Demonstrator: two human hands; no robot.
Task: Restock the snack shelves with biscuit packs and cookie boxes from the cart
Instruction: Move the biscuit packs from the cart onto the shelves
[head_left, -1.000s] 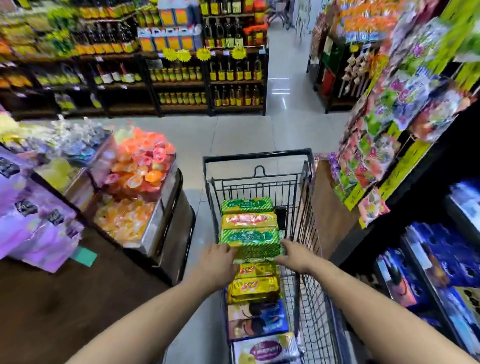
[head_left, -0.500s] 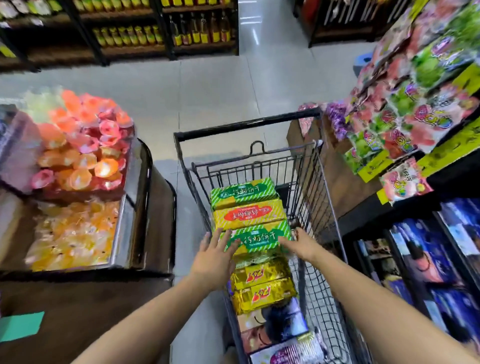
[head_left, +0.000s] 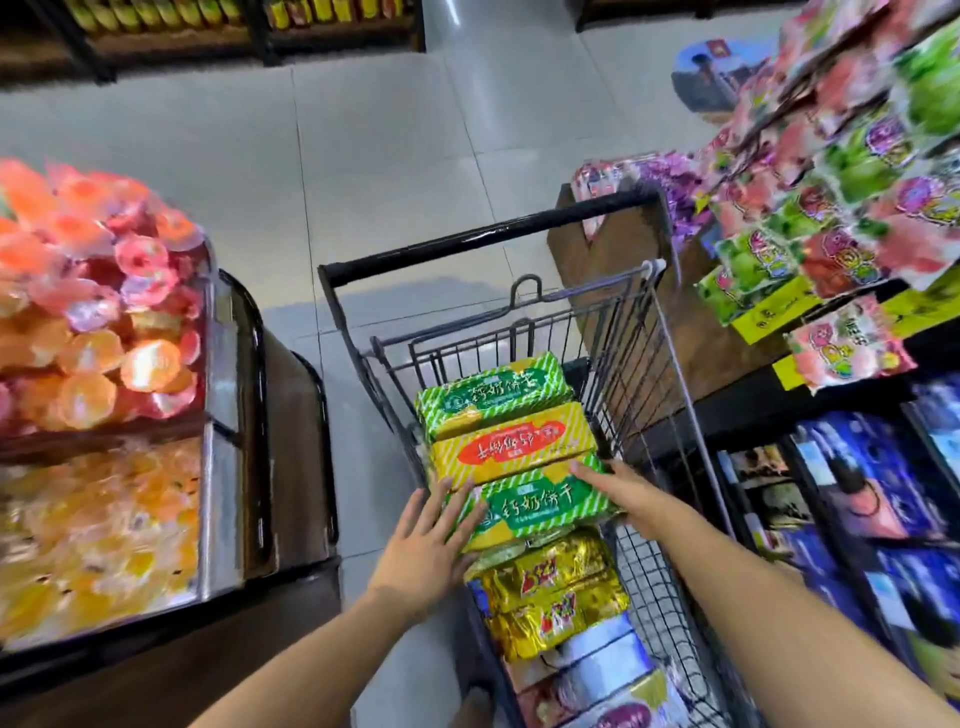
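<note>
Three striped biscuit packs lie crosswise at the far end of the wire cart (head_left: 488, 243): far green pack (head_left: 493, 387), yellow pack (head_left: 514, 448), near green pack (head_left: 543, 506). The near one rides on top of the gold foil packs (head_left: 550, 584) and tilts slightly, so it is the easiest to take first. Left hand (head_left: 431, 545) is laid on its left end with fingers straight and spread, pressing inward, not wrapped. Right hand (head_left: 623, 493) covers the right end, fingers flat along the top edge. Its thumb is out of sight, so I cannot tell whether that grip is clamped or only pressing. A hand on each end suits a long, soft wrapper, since it keeps the pack level and stops it sagging or cracking in the middle. The pack is in the cart, not yet lifted clear. The likely step is taking it out for the snack shelf (head_left: 737, 405) at right, where blue boxes (head_left: 852, 467) stand close beside the cart. The cart is parked tight against that side, so the reach is short. A bin of jelly cups (head_left: 130, 332) flanks the left.
</note>
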